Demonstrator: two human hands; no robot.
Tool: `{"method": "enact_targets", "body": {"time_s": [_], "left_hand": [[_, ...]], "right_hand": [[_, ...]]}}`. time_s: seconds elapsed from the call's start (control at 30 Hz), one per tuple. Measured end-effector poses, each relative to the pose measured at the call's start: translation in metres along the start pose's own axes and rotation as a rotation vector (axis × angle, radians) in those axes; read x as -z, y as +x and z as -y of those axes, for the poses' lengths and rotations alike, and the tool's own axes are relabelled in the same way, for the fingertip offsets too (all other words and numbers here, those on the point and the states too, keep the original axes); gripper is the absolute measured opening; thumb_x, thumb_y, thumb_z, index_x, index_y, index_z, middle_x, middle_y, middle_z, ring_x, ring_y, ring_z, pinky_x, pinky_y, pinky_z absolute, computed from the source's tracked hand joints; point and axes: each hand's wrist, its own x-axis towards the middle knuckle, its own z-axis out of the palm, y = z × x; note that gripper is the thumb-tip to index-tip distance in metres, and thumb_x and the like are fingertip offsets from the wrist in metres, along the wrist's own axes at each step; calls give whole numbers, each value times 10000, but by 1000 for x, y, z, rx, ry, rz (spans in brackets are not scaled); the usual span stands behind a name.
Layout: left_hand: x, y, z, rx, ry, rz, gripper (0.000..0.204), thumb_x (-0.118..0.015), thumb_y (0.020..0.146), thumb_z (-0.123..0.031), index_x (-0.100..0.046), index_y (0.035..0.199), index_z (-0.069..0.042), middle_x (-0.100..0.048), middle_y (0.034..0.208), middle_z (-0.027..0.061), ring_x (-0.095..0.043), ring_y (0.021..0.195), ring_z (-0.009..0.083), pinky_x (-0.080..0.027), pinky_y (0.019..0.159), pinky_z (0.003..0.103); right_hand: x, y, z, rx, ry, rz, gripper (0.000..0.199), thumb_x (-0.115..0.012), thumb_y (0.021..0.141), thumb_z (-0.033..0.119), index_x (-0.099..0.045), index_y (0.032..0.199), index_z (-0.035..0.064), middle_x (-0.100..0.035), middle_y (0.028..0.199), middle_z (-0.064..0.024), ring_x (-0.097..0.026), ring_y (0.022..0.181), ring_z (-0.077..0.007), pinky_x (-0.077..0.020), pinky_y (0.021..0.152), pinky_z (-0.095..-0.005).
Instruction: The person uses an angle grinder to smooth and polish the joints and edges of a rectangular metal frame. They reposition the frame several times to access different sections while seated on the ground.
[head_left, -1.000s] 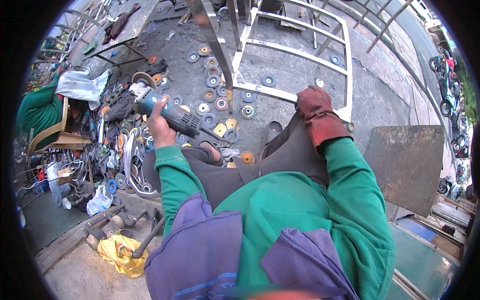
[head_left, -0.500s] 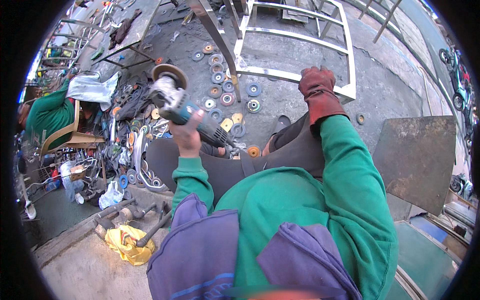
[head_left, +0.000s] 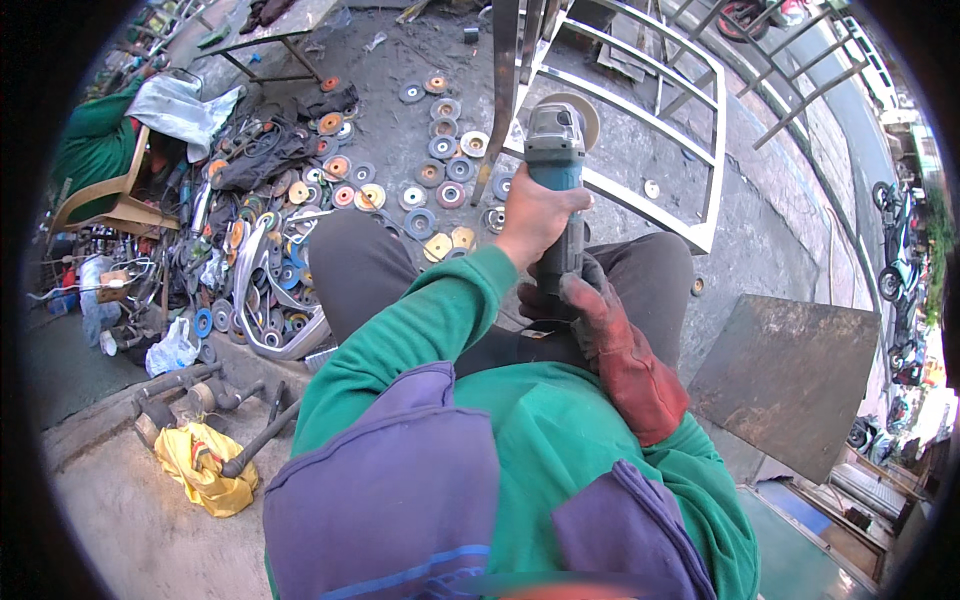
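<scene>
A teal angle grinder (head_left: 552, 150) with a grey gear head is held upright in front of my body, between my knees. My bare left hand (head_left: 535, 218) is wrapped round its upper body. At its lower end, my right hand (head_left: 597, 312), in a worn red leather glove, grips the rear handle; part of that grip is hidden behind the grinder. The grinder's round disc (head_left: 592, 118) stands at the far end, overlapping the view of a shiny metal frame (head_left: 640, 212) with crossbars. I cannot tell whether disc and frame touch, or whether the disc spins.
Many used grinding discs (head_left: 442, 147) lie on the floor to the left, by a curved metal part (head_left: 255, 290). A yellow bag (head_left: 205, 470) hangs at the lower left. A metal sheet (head_left: 790, 380) leans at right. Another person's green sleeve (head_left: 95, 165) shows at far left.
My right hand has left the metal frame and come down to the grinder's rear handle. My left hand has swung the grinder from the left to the middle. My view has shifted slightly.
</scene>
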Motion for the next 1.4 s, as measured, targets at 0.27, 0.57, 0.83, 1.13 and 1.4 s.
{"method": "enact_targets", "body": {"time_s": [0.27, 0.57, 0.83, 1.13, 1.4], "left_hand": [[-22, 15, 19, 87, 10, 69, 352, -878, 734, -144, -674, 978, 6, -696, 888, 66, -677, 790, 184, -575, 761, 360], [-17, 0, 15, 178, 34, 148, 914, -925, 808, -324, -362, 1393, 96, -592, 1225, 173, -649, 1097, 235, -570, 949, 375], [1, 4, 17, 247, 37, 171, 1002, -894, 854, -423, -296, 1411, 157, -563, 1280, 212, -643, 1142, 261, -566, 969, 376], [14, 12, 29, 256, 86, 185, 1036, -887, 864, -444, -280, 1398, 204, -580, 1286, 260, -661, 1165, 298, -562, 990, 377], [16, 19, 43, 253, 8, 178, 962, -883, 886, -395, -303, 1378, 194, -607, 1250, 225, -671, 1129, 270, -571, 960, 369]], "right_hand": [[0, 11, 14, -277, 41, -244, 705, -830, 858, 423, -580, 1408, 59, -688, 1128, -111, -714, 1002, -244, -611, 791, -380], [1, 8, 41, -309, -43, -375, 530, -736, 877, 597, -569, 1008, 111, -575, 722, -55, -477, 452, -153, -441, 393, -308], [-2, 22, 57, -360, -66, -328, 541, -716, 895, 601, -534, 977, 98, -509, 686, -28, -406, 381, -140, -423, 341, -304], [-6, 30, 62, -458, -103, -311, 567, -712, 904, 621, -546, 1012, 90, -504, 685, -11, -414, 380, -141, -403, 340, -308], [4, 36, 60, -493, -85, -292, 663, -756, 852, 631, -593, 1142, 58, -555, 736, -41, -461, 365, -165, -420, 331, -332]]}}
